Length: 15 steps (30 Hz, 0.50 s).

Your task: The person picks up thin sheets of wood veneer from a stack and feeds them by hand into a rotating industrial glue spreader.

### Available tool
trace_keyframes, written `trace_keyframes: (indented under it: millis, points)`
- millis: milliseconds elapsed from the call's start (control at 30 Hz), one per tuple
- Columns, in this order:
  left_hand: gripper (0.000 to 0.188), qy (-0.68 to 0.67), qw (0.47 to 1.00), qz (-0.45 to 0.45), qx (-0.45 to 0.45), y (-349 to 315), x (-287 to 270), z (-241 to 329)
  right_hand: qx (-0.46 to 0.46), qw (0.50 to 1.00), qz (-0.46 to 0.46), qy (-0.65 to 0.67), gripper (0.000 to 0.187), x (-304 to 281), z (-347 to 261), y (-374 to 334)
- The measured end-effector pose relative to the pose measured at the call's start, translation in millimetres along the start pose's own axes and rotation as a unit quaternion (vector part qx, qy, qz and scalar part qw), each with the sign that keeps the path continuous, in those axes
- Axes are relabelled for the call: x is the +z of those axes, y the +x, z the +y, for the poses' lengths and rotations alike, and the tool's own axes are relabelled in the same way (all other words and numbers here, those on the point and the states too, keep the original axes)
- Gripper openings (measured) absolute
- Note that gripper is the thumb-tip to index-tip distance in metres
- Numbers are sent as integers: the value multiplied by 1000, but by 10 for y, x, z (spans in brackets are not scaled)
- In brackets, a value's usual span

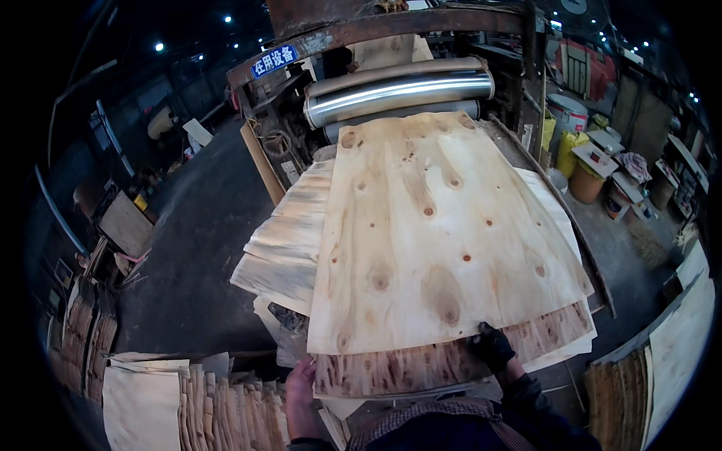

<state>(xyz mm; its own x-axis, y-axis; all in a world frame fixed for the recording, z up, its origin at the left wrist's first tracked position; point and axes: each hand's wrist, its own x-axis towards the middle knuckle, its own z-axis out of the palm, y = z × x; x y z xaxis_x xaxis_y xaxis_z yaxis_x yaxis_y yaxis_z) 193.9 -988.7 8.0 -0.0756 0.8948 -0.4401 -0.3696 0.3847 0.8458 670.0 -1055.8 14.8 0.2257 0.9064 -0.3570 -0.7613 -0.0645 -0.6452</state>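
Note:
A large pale veneer sheet point(410, 248) with brown knots lies before me, its far edge at the shiny metal roller point(398, 96). Beneath its near edge shows a darker, reddish-brown veneer sheet point(406, 368). My bare left hand point(299, 387) is at the near left corner of the sheets, fingers closed at the edge; which layer they pinch is hard to make out. My right hand point(492, 347), in a black glove, grips the pale sheet's near edge, right of the middle, with its fingertips on top.
Striped veneer sheets point(289, 233) stick out at the left of the pile. Stacked veneer point(218, 398) stands at the lower left, with another stack point(639, 391) at the lower right. A rusty machine frame point(391, 30) spans the rollers. Buckets point(587, 183) and sacks crowd the right side.

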Motion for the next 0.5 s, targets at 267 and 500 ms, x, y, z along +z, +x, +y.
trace_keyframes:
  millis: [267, 500]
  points:
    - [45, 8, 1000, -10, 10, 47, 9, -6, 37, 999, 2, 22, 12, -3, -13, -166]
    - [43, 20, 1000, 0, -2, 79, 6, 97, 70, 997, 11, -12, 19, -58, 21, -562]
